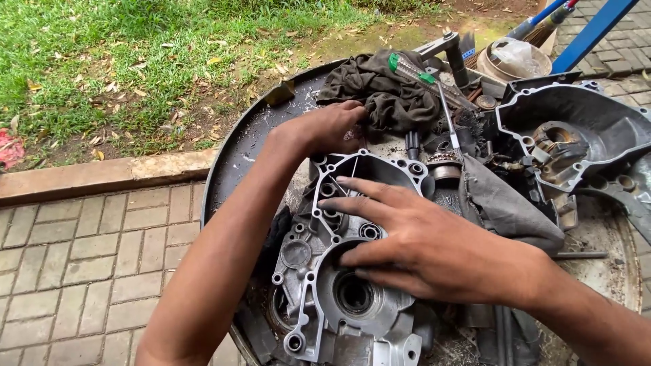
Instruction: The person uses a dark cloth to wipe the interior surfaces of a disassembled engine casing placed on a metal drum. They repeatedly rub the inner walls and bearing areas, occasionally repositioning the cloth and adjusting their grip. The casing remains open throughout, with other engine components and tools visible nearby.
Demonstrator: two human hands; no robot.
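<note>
We're outdoors, looking down on a big round metal tray (234, 159), dark and greasy, its rim curving along the left side over grey paving bricks (74, 261), with a concrete kerb (102, 175) and then grass (135, 54) scattered with dry leaves beyond it. The tray is crowded: right in the middle lies a silver engine case half (339, 298), open side up, bearing bores and bolt holes showing, its lower end reaching down toward the near rim. The right hand (434, 247) lies flat on top of that casing, fingers (369, 207) spread wide and pointing left, palm covering the casing's right edge. The left hand (325, 129) reaches across to the far end of the casing, fingers curled down at the casing's top edge, just against a crumpled dark rag (386, 95); whether they pinch anything there, I cannot tell. On that rag rests a screwdriver with a green handle (413, 71), shaft pointing down toward a small gear stack (444, 161). To the right sits a second, darker engine cover (576, 135), hollow side up, with a grey cloth (502, 203) between the two castings. Free space is scarce: only a bare strip of tray along the upper left rim, and the bricks to the left, are uncluttered.
</note>
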